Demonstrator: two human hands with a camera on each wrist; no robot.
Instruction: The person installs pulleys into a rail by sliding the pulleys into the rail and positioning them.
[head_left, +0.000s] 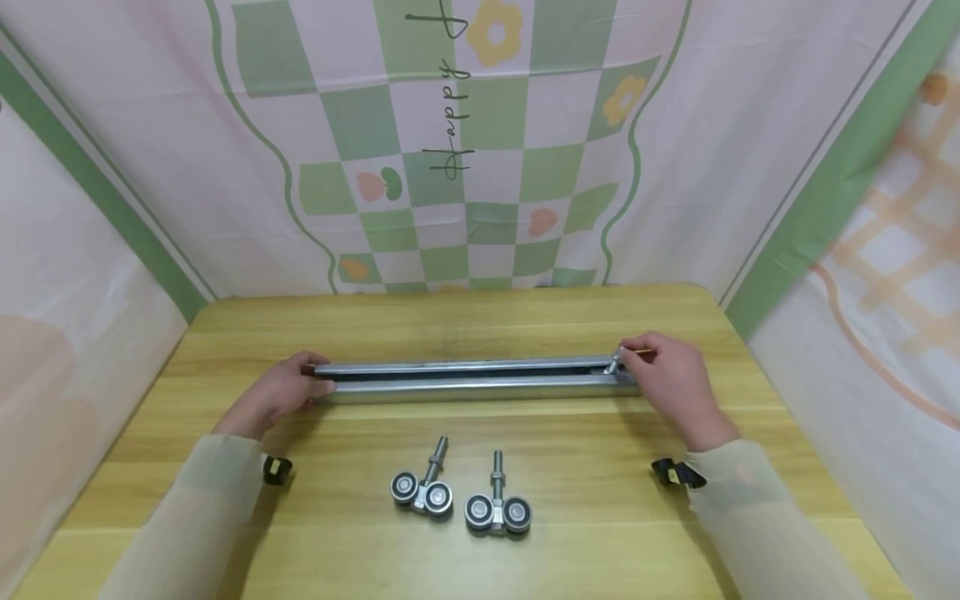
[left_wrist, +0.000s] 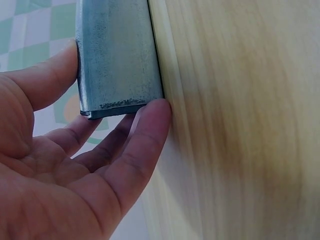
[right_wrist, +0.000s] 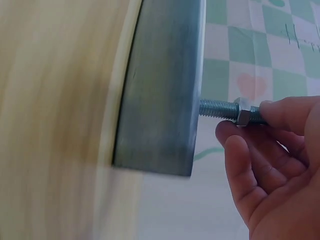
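A long metal track (head_left: 480,392) with a slot along its top lies across the table. My left hand (head_left: 281,390) holds its left end, thumb on one edge and fingers about the end, as the left wrist view shows on the track's side wall (left_wrist: 117,55). At the right end, my right hand (head_left: 678,379) pinches a threaded bolt (right_wrist: 218,108) with a hex nut (right_wrist: 243,111). This bolt stands out of the slot; whatever is below it is hidden inside the track. Two roller trolleys, one on the left (head_left: 422,495) and one on the right (head_left: 498,513), lie nearer me.
The wooden table (head_left: 600,533) has its far edge against a checked cloth (head_left: 491,179). Cloth hangs at the left and right sides too. Each sleeved wrist wears a small black strap device, left (head_left: 277,470) and right (head_left: 678,474).
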